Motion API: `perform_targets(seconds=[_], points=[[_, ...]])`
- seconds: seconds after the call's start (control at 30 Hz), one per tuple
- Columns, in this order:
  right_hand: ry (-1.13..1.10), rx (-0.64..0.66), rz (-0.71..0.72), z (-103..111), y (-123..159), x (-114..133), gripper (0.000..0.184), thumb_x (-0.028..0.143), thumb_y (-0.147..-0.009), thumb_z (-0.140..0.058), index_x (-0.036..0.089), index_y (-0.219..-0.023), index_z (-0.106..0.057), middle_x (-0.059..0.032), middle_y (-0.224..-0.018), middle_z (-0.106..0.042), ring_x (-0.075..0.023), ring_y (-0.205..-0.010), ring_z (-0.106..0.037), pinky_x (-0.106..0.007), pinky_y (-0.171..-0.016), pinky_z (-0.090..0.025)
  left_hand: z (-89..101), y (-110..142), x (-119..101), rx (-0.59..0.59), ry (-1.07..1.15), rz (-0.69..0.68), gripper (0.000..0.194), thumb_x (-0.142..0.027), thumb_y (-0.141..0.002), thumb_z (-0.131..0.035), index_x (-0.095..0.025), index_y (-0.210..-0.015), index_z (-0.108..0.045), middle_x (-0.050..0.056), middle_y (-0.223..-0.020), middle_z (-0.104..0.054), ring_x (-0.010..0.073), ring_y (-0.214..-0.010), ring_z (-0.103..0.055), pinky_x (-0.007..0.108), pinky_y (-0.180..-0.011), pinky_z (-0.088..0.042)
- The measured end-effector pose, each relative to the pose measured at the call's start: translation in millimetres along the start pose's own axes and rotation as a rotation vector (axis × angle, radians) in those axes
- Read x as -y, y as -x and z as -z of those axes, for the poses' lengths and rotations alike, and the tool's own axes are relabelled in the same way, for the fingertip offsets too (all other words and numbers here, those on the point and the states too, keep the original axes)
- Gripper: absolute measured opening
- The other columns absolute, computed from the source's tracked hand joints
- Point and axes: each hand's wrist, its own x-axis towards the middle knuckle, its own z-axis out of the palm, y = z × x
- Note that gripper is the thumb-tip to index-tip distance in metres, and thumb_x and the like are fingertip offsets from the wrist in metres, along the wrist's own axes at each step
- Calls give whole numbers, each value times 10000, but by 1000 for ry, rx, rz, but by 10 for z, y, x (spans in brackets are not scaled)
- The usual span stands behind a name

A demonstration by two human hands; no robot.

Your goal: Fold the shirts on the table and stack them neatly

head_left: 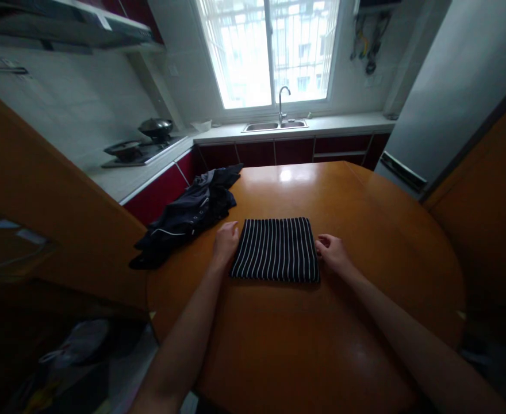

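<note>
Head view: a black, white-striped, folded fabric rectangle (276, 250) is lying on the glossy brown wooden surface (296, 333). The bare left hand (226, 242) is curling at its nine o'clock, the bare right hand (332, 252) at three; whether either is gripping, I cannot tell. Uneven pulling would be risking skewed layers; sliding toward ten o'clock, bumping the crumpled dark fabric garment (181, 217).

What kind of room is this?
Looks like a home kitchen: a double sink with a tall faucet under the window, a stove carrying two pans, and a range hood above on the left.
</note>
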Motion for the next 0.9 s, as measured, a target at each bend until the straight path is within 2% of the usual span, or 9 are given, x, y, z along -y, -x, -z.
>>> perform_targets(seconds=[0.07,0.13,0.27,0.37,0.5,0.57,0.67,0.77,0.9], points=[[5,32,-49,-3,-32,65,308,238,-888,-652,76,-1146,-695,-150,-973,-765,-186,-751,-724,-272,-645,-578,-9,63,-105,29,22,-78,361,-234,-956,-550,-132,-1273,-689,146,-1298,-680,257,-1217,-631,350,-1099,-449],[5,58,-78,2,-43,138,247,233,-878,-684,72,-1063,-714,-139,-910,-763,-159,-666,-696,-227,-554,-534,-19,121,-174,76,-4,-69,364,-250,-923,-628,-131,-1260,-699,164,-1259,-691,277,-1171,-651,363,-1062,-471],[-36,118,-148,35,-34,246,134,212,-886,-680,88,-886,-729,-81,-712,-723,-122,-514,-615,-193,-424,-439,21,138,-163,188,-39,76,254,-236,-861,-709,-142,-1088,-775,175,-1110,-751,293,-1040,-701,356,-940,-507],[-43,144,-182,56,-29,270,176,210,-898,-660,94,-777,-716,-36,-555,-645,-113,-425,-552,-194,-373,-393,83,96,-100,248,3,153,138,-254,-852,-707,-151,-849,-799,155,-950,-780,272,-914,-719,318,-821,-502],[-31,147,-176,48,-52,258,187,178,-875,-670,103,-705,-696,-22,-534,-629,-95,-418,-542,-174,-377,-388,147,66,-39,304,197,330,147,-254,-765,-763,-159,-653,-752,88,-684,-730,225,-715,-682,269,-643,-451],[-14,143,-180,38,-74,252,167,133,-846,-671,107,-682,-688,-15,-524,-623,-89,-414,-537,-165,-374,-382,166,67,-26,344,313,424,158,-260,-710,-796,-153,-613,-730,50,-563,-664,193,-601,-627,251,-561,-409],[15,152,-191,38,-108,249,141,88,-798,-668,115,-660,-682,-5,-478,-600,-95,-394,-530,-161,-354,-363,182,78,-37,369,391,470,207,-296,-661,-826,-138,-596,-709,11,-478,-587,144,-482,-524,236,-491,-358],[31,182,-190,58,-141,239,117,84,-778,-661,117,-671,-692,-6,-452,-594,-105,-393,-540,-162,-353,-369,190,94,-87,370,441,494,232,-320,-637,-836,-126,-620,-710,-1,-484,-579,118,-456,-473,229,-476,-344],[53,200,-180,110,-220,184,140,72,-775,-638,116,-652,-689,-9,-438,-588,-108,-391,-543,-164,-355,-365,178,105,-205,385,467,490,293,-366,-581,-864,-118,-642,-720,7,-507,-598,123,-478,-492,228,-481,-345]])
